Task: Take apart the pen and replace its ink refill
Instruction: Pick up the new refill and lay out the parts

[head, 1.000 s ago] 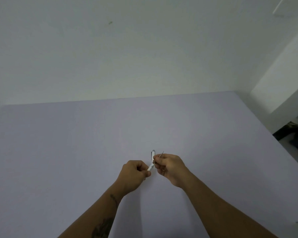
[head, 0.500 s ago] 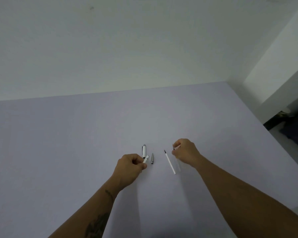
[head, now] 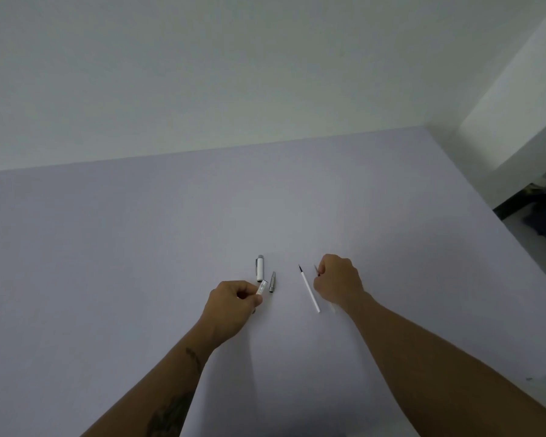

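Note:
The pen lies in pieces on the pale lilac table [head: 139,247]. My left hand [head: 230,305] is closed around the white pen barrel [head: 261,287], whose open end sticks out past my fingers. Just beyond it lie the white cap [head: 259,268] with its clip and a small grey tip piece [head: 272,281]. A thin white ink refill [head: 309,289] rests flat, dark tip pointing away. My right hand [head: 339,283] sits right of that refill, fingers closed on a second thin refill [head: 317,270]; only its dark tip shows.
The table runs back to a plain white wall [head: 234,74]. Its right edge slants along the right side, with dark floor and objects [head: 536,212] beyond it.
My hands, joined on the pen a second ago, have separated. The cap, the grey tip piece and one refill now lie on the table. My right hand has moved right.

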Motion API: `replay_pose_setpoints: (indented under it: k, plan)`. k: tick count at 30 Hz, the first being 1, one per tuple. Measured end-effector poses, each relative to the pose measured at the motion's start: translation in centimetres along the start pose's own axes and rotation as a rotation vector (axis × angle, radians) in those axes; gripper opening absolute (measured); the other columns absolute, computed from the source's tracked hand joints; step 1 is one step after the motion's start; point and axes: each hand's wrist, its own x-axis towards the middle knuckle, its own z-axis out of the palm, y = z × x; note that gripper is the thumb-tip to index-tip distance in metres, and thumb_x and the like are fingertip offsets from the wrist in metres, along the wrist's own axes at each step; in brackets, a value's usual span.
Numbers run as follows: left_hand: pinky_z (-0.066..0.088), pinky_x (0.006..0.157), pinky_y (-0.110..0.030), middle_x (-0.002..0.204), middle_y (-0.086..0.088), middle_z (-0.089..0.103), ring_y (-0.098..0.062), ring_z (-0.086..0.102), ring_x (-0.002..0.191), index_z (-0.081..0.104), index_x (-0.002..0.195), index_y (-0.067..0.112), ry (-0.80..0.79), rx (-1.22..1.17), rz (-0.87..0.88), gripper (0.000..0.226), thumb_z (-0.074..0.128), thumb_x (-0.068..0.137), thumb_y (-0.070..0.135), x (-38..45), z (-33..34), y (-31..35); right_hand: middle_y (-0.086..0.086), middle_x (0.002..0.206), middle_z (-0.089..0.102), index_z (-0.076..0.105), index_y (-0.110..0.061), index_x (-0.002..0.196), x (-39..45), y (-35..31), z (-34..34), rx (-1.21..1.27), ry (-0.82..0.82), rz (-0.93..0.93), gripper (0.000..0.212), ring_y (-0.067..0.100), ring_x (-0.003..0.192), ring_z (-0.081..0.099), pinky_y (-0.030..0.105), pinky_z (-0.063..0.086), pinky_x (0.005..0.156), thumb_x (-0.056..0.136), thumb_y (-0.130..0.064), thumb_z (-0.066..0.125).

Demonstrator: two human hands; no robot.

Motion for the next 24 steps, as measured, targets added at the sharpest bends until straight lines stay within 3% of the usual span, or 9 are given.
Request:
replay_pose_setpoints:
  k: [7,11,14,17,21,24]
  plan:
    - [0.045,0.056,-0.019,0.071,0.003,0.069,-0.008,0.057,0.058,0.074,0.082,0.021,-0.001,0.003,-0.008,0.013,0.063,0.089,0.017,0.6,-0.3,-0.4,0.003,0.085,0.062,0.053,-0.02,0.074,-0.4,-0.4,0.1,0.042,0.044,-0.027,0.007,0.027,0.076,0.06,0.028,0.044,0.064,0.079,-0.02,0.058]
    - [0.042,0.052,-0.02,0.069,0.005,0.064,-0.009,0.051,0.055,0.073,0.082,0.024,-0.001,0.007,-0.003,0.018,0.061,0.087,0.011,0.7,-0.6,-0.5,-0.004,0.067,0.05,0.056,-0.016,0.071,-1.2,-1.7,1.1,-0.118,0.029,-0.077,0.018,0.017,0.057,0.048,0.026,0.039,0.053,0.083,-0.028,0.061]
    - [0.044,0.056,-0.022,0.073,0.003,0.063,-0.012,0.052,0.059,0.074,0.09,0.023,0.001,-0.031,-0.013,0.02,0.062,0.084,0.008,0.6,-1.0,-0.6,-0.005,0.065,0.039,0.043,-0.019,0.065,-1.7,-2.3,2.0,-0.217,0.013,-0.091,0.027,0.016,0.055,0.041,0.024,0.028,0.047,0.083,-0.026,0.061]
    - [0.052,0.066,-0.031,0.077,-0.003,0.066,-0.016,0.057,0.064,0.074,0.086,0.018,-0.015,-0.16,-0.048,0.017,0.065,0.082,0.004,0.6,-1.7,-0.7,-0.005,0.068,0.035,0.041,-0.019,0.068,-2.1,-2.8,2.5,-0.217,0.006,-0.077,0.02,0.022,0.067,0.046,0.026,0.033,0.055,0.077,-0.017,0.059]
    - [0.056,0.073,-0.033,0.081,-0.005,0.069,-0.018,0.062,0.073,0.075,0.084,0.014,-0.079,-0.338,-0.093,0.017,0.068,0.083,0.0,0.4,-2.7,-0.8,-0.002,0.07,0.045,0.041,-0.019,0.065,-2.4,-3.5,2.5,-0.174,-0.038,-0.041,0.017,0.022,0.067,0.052,0.027,0.04,0.057,0.071,-0.01,0.055]
    - [0.059,0.067,-0.029,0.088,-0.009,0.073,-0.019,0.068,0.079,0.076,0.086,0.012,-0.105,-0.425,-0.133,0.016,0.069,0.082,-0.002,0.0,-3.3,-0.9,0.0,0.07,0.053,0.045,-0.015,0.065,-2.4,-3.8,2.2,-0.107,-0.083,0.001,0.014,0.021,0.065,0.056,0.025,0.04,0.053,0.072,-0.013,0.056]
